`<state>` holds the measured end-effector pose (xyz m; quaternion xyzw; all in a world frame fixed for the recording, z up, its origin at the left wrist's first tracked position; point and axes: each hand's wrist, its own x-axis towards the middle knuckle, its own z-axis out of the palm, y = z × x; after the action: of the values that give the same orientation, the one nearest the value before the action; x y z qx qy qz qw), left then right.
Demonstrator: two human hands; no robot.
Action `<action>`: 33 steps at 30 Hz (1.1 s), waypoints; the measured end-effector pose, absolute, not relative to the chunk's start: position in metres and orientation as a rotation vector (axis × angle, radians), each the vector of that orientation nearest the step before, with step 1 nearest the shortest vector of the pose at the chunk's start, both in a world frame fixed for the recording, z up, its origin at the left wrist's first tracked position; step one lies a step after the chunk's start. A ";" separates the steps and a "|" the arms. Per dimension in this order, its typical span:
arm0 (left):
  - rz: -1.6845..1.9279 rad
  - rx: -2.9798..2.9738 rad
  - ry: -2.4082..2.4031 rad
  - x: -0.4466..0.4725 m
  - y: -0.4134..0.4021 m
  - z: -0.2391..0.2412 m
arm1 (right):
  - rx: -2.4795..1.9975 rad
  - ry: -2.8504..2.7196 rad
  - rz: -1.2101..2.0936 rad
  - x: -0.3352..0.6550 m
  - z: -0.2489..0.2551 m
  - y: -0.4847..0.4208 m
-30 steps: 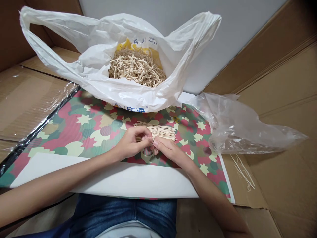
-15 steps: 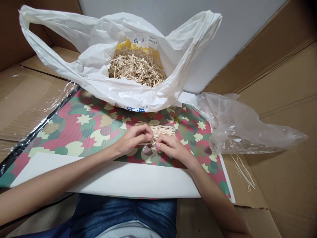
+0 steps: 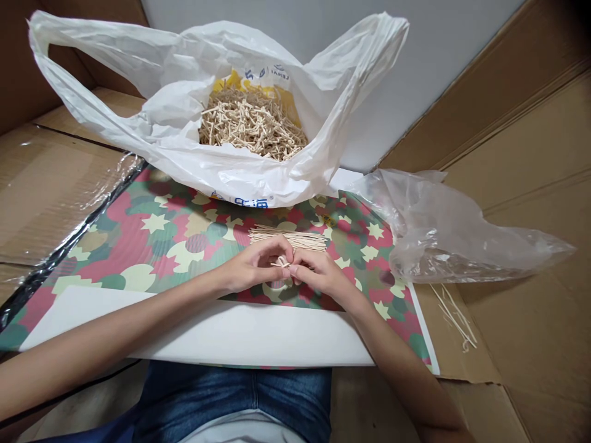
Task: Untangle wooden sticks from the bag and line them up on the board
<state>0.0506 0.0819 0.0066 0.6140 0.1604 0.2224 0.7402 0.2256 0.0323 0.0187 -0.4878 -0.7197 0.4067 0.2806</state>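
The head view is showing the left hand (image 3: 256, 263) and right hand (image 3: 319, 271) working close together, fingertips pinching a looped pale strip (image 3: 280, 264) above the patterned worktop (image 3: 115, 246); a row of thin sticks (image 3: 302, 239) is lying just beyond, on the far side; uneven pulling could be snapping the strip, while a slackening pinch could be letting the loop spring open.

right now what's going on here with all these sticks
A person's left hand and right hand meet over a camouflage sheet, holding a small bent strip between them. Just beyond lies a bundle of thin sticks. Behind it, an open white bag holds a heap of pale pieces. A clear plastic bag lies off to the right.
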 end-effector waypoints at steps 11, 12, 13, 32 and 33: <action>0.476 1.276 0.391 0.052 0.080 0.005 | -1.298 -1.851 1.117 0.227 0.014 0.032; 0.475 1.287 0.396 0.052 0.080 0.005 | -1.299 -1.849 1.119 0.227 0.014 0.032; 0.472 1.304 0.400 0.051 0.080 0.006 | -1.295 -1.852 1.125 0.227 0.014 0.032; 0.451 1.676 0.371 0.037 0.083 0.025 | -1.155 -2.026 1.563 0.237 0.033 0.030; 0.443 1.688 0.371 0.037 0.083 0.026 | -1.152 -2.059 1.568 0.236 0.034 0.029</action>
<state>0.0368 0.0827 0.0258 0.7366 0.1617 0.1934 0.6276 0.2364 0.0290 0.0337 -0.4018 -0.7182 0.5468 0.1538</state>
